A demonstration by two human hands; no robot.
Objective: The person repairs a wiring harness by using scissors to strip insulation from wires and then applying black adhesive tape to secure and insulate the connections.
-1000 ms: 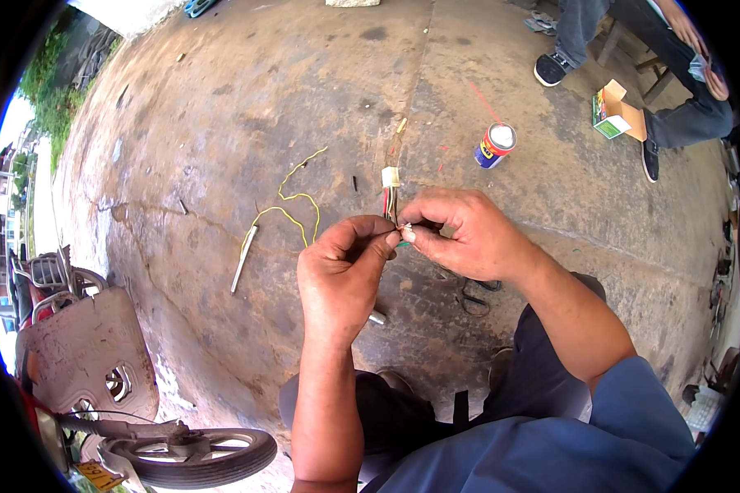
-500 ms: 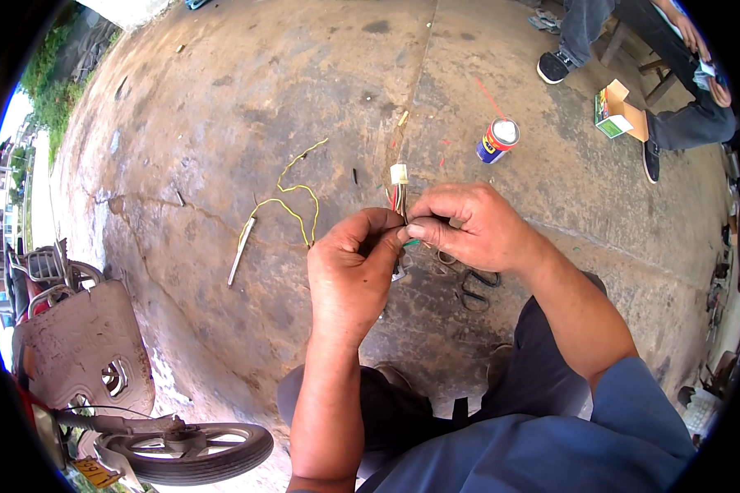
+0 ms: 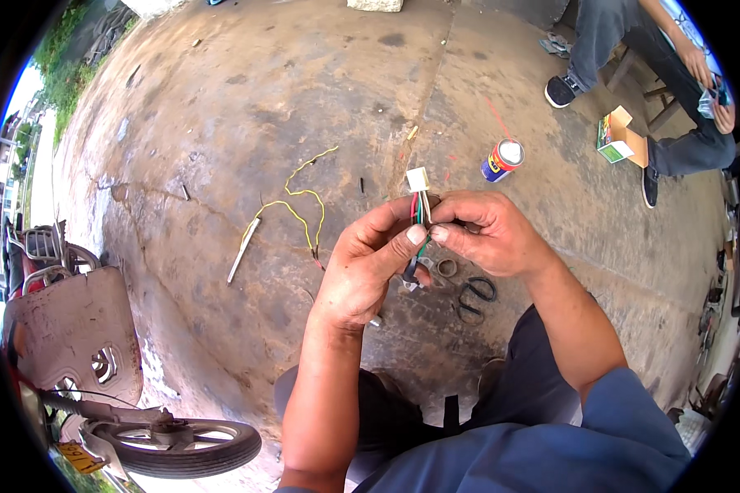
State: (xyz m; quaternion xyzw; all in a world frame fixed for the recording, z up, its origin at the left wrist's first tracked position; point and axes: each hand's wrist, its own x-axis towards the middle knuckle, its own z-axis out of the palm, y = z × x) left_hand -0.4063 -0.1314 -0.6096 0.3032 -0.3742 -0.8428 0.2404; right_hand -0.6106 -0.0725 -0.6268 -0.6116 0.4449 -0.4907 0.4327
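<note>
Concrete floor [image 3: 247, 115] lying beneath, left hand [image 3: 366, 267] and right hand [image 3: 497, 234] are tightly pinching coloured wires [image 3: 420, 210], probably light and limp, best held near the stiffer white connector [image 3: 418, 179].

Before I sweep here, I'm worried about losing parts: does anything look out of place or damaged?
Yes. A yellow wire lies in untidy bends on the concrete floor, left of the left hand, as though tossed down. Farther left, a jagged crack mars the surface, which suggests wear.
</note>
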